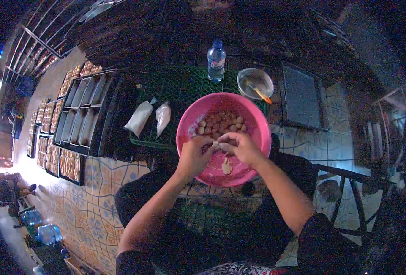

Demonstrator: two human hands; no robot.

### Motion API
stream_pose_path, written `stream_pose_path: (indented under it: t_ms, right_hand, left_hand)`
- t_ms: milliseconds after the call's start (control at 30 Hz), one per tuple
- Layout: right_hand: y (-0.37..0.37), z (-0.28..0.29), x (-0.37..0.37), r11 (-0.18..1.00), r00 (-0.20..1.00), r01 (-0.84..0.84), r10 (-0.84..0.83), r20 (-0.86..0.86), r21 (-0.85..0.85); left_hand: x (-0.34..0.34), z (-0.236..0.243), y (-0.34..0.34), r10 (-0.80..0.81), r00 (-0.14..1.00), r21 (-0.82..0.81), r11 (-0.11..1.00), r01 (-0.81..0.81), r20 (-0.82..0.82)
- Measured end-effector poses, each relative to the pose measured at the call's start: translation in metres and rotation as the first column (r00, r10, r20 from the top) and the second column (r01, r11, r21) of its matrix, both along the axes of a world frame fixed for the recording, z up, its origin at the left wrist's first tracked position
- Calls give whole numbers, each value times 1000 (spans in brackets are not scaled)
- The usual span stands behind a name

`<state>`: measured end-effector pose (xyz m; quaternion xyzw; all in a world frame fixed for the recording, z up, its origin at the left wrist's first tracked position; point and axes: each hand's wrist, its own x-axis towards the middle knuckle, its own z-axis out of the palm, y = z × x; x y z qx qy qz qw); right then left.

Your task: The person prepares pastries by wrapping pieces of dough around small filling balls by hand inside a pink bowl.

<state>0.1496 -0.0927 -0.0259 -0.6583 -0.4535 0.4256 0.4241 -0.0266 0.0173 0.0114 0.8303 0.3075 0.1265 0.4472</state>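
Note:
A large pink basin (184, 121) stands in front of me. Inside it, several small round balls (221, 123), brown and pale, are heaped toward the far side. Over its near half, my left hand (194, 153) and my right hand (244, 149) meet with fingertips pinched. Between them is a small pale piece of dough (216, 145), partly hidden by the fingers. Just below my fingers, a larger pale dough lump (226, 167) lies on the basin's bottom.
Behind the basin, a green crate (175, 82) carries a water bottle (216, 62), a metal bowl (245, 75) with an orange-handled utensil (260, 93), and two bags of white powder (140, 117) (163, 117). Baking pans (84, 110) and filled trays (70, 162) are left; a flat tray (303, 96) is right.

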Motion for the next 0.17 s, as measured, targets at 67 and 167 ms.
stream_pose_path:
  t_ms: [67, 167]
  right_hand:
    - [-2, 6, -6, 1000, 996, 8, -7, 89, -19]
    - [-5, 25, -14, 994, 814, 95, -46, 579, -54]
  left_hand:
    - [-2, -8, -4, -17, 998, 58, 998, 20, -59]
    - [-11, -18, -12, 61, 996, -20, 998, -62, -63]
